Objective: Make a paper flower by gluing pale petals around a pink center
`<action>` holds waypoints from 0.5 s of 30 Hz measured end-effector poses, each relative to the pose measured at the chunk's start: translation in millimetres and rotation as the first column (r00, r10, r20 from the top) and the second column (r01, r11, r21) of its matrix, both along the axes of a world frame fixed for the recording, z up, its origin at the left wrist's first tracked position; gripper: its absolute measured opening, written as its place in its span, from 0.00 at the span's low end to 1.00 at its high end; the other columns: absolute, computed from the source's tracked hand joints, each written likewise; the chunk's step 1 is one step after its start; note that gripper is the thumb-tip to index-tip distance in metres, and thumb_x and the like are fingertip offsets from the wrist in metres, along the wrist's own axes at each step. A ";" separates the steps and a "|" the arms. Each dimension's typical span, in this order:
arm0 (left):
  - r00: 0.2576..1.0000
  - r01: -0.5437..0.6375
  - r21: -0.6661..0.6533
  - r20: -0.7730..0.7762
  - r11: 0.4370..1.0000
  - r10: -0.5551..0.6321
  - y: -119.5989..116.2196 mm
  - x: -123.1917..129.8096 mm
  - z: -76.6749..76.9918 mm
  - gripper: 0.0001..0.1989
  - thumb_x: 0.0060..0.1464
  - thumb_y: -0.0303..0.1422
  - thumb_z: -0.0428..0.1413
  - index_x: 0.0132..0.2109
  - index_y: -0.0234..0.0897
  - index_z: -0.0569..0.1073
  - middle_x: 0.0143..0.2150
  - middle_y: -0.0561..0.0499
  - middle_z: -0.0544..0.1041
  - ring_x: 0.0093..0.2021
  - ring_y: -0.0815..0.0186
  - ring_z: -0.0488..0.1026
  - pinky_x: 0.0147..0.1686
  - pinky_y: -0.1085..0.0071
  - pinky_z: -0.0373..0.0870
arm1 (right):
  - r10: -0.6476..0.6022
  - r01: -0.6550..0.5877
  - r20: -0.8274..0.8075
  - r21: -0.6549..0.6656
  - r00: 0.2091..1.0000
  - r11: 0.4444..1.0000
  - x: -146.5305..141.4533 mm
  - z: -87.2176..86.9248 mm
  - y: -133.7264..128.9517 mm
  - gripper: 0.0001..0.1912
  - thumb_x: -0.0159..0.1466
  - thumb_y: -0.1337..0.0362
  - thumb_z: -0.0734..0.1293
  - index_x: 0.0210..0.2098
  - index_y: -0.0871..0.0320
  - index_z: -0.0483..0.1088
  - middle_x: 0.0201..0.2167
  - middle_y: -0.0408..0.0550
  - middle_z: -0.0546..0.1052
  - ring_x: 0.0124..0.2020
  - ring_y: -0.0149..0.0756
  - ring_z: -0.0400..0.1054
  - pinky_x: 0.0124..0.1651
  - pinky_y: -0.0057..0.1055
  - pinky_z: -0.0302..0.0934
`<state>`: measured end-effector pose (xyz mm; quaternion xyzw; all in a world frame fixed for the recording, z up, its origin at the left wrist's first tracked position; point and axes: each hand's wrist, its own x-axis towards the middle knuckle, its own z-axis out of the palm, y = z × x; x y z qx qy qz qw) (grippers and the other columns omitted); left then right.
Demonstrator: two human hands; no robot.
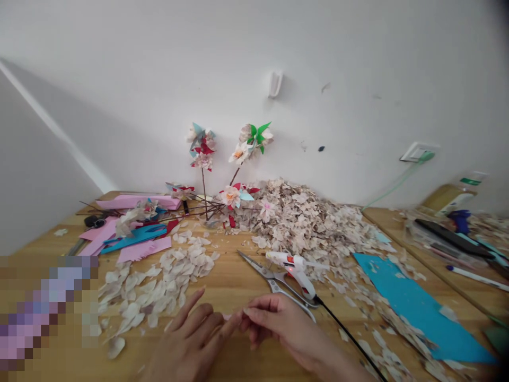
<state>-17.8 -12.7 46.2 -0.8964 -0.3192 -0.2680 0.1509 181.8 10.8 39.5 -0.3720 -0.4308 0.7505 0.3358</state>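
My left hand (194, 334) is at the bottom centre, its little finger raised and its index finger reaching to the fingertips of my right hand (274, 323). My right hand is closed in a pinch there. A sliver of pale pink (227, 317) shows behind the left fingers; what the fingertips hold is too small and hidden to name. Just beyond my right hand lie scissors (270, 276), blades pointing away to the left. A white glue gun (292, 268) with a lit red light rests across them. Loose pale petals (159, 286) are scattered beyond my left hand.
A large heap of dried petals (306, 217) lies against the wall. Handmade flowers on twigs (233, 196) lie and lean at the back. Pink paper (145, 249) is left; a blue sheet (417, 307) is right. The glue gun's black cord (345, 331) runs towards the front edge.
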 end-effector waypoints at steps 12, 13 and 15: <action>0.997 -0.059 -0.119 0.049 0.991 0.065 -5.7 -6.0 -9.3 0.22 0.53 0.24 0.47 0.56 0.37 0.63 0.33 0.57 0.78 0.34 0.67 0.71 0.56 0.64 0.50 | -0.067 0.051 0.114 0.130 0.991 0.990 -5.7 2.2 5.7 0.16 0.52 0.55 0.70 0.28 0.64 0.73 0.25 0.48 0.76 0.20 0.25 0.66 0.28 0.24 0.61; 0.996 -0.061 -0.096 0.061 0.993 0.067 -6.1 -6.1 -9.3 0.21 0.54 0.24 0.47 0.55 0.37 0.63 0.33 0.58 0.78 0.34 0.67 0.71 0.56 0.65 0.49 | -0.059 0.042 0.125 0.136 0.990 0.990 -7.3 1.7 5.6 0.17 0.52 0.54 0.70 0.29 0.65 0.73 0.26 0.49 0.76 0.20 0.25 0.66 0.27 0.24 0.61; 0.996 -0.070 -0.046 0.058 0.996 0.073 -6.5 -6.5 -8.9 0.20 0.54 0.24 0.45 0.54 0.39 0.65 0.33 0.59 0.78 0.34 0.68 0.72 0.57 0.67 0.47 | -0.041 0.019 0.149 0.144 0.988 0.989 -11.1 0.5 4.7 0.18 0.51 0.53 0.70 0.29 0.65 0.74 0.26 0.49 0.76 0.20 0.25 0.66 0.27 0.24 0.61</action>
